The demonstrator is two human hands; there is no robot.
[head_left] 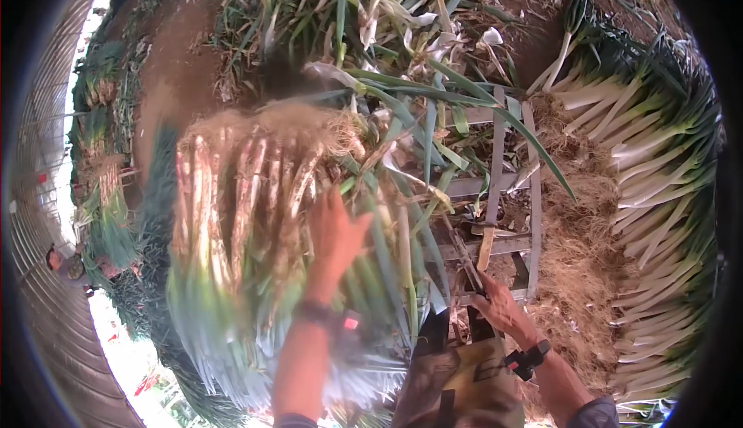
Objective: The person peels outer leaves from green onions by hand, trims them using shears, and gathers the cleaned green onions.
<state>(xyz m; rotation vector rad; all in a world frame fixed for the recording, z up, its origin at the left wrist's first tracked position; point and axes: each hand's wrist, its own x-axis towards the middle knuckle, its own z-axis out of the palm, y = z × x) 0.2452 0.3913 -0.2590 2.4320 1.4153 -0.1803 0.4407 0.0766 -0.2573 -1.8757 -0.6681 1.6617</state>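
Observation:
My left hand (337, 231), slightly blurred, reaches over a big pile of unpeeled leeks (248, 196). Its fingers are spread at the right part of the pile, and nothing shows gripped in them. The leeks lie with brown roots away from me and green leaves toward me. At the lower right, my right hand (499, 304) is closed round a thin, dark, elongated tool (462, 256), beside a metal frame (495, 165). A pale wooden piece (486, 248) lies close to the tool; whether they are joined is unclear.
Peeled white leeks (650, 188) line the right side, their roots (576, 273) toward the frame. Leaf scraps (371, 18) are heaped at the top. Leek bundles (112, 219) lie at the far left, near another person (68, 264). Long loose leaves (457, 91) cross the frame.

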